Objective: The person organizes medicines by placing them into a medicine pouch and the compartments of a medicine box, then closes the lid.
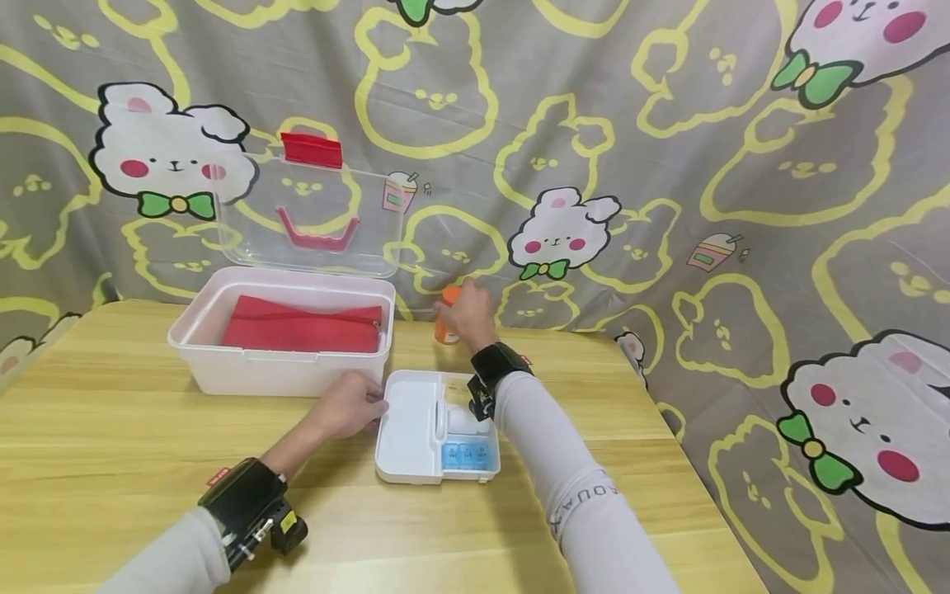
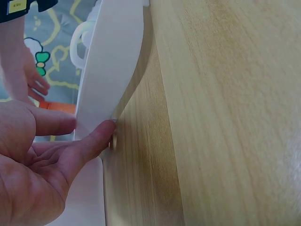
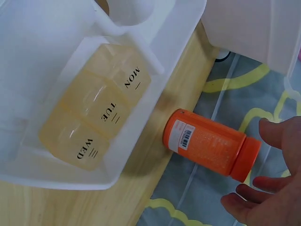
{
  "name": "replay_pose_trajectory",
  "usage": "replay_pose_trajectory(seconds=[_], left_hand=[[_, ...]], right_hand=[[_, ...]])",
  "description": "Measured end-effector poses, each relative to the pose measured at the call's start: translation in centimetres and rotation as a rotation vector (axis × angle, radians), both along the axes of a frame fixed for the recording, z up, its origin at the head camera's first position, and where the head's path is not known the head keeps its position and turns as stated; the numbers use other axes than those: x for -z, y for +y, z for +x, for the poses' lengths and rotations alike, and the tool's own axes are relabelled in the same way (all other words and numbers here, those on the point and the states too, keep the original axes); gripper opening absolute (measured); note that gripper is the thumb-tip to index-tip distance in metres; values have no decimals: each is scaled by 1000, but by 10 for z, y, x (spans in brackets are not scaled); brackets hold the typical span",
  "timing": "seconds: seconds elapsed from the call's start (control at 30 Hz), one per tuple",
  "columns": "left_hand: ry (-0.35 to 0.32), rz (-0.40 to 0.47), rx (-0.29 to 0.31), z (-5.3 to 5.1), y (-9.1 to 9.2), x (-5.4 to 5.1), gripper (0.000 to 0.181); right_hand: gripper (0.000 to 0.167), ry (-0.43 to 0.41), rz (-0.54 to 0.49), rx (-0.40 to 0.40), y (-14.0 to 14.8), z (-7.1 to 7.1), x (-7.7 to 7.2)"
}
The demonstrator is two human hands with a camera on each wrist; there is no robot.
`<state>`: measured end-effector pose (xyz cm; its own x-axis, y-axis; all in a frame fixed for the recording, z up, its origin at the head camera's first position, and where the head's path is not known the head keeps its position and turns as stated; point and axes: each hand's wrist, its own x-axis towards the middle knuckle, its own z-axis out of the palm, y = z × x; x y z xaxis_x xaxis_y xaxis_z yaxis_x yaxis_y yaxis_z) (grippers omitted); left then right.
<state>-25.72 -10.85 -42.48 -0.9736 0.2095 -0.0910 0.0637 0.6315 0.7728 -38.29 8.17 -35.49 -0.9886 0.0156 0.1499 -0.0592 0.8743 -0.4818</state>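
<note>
My left hand (image 1: 349, 406) pinches the left edge of a white pill organizer case (image 1: 406, 425) lying open on the table. In the left wrist view, the thumb and a finger sit on either side of the case edge (image 2: 110, 52). Inside the case are a yellow pillbox (image 3: 89, 110) marked MON, TUE, WED and a blue pillbox (image 1: 466, 456). Behind the case stands an orange bottle (image 3: 204, 141) with a barcode label. My right hand (image 3: 277, 179) is beside its cap, thumb and fingers spread, with a gap showing in the right wrist view.
A white storage box (image 1: 275, 371) stands left of the bottle, its clear lid (image 1: 312, 214) raised. A red zip pouch (image 1: 304, 326) lies inside it. A patterned curtain (image 1: 668, 165) hangs close behind the wooden table (image 1: 356, 536).
</note>
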Motion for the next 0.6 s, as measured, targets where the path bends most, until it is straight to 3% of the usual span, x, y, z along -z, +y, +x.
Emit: replay_pose_trajectory(seconds=[0.3,0.43,0.6], left_hand=[[6,12,3,0,1,0,18],[4,13,4,0,0,-1,19],[11,10,8,1,-1,-2,18]], right_hand=[[54,17,-40,21,7,-5,13],[45,38,-1,30,7,-9,14],[50,7,-8,52,4,-10,12]])
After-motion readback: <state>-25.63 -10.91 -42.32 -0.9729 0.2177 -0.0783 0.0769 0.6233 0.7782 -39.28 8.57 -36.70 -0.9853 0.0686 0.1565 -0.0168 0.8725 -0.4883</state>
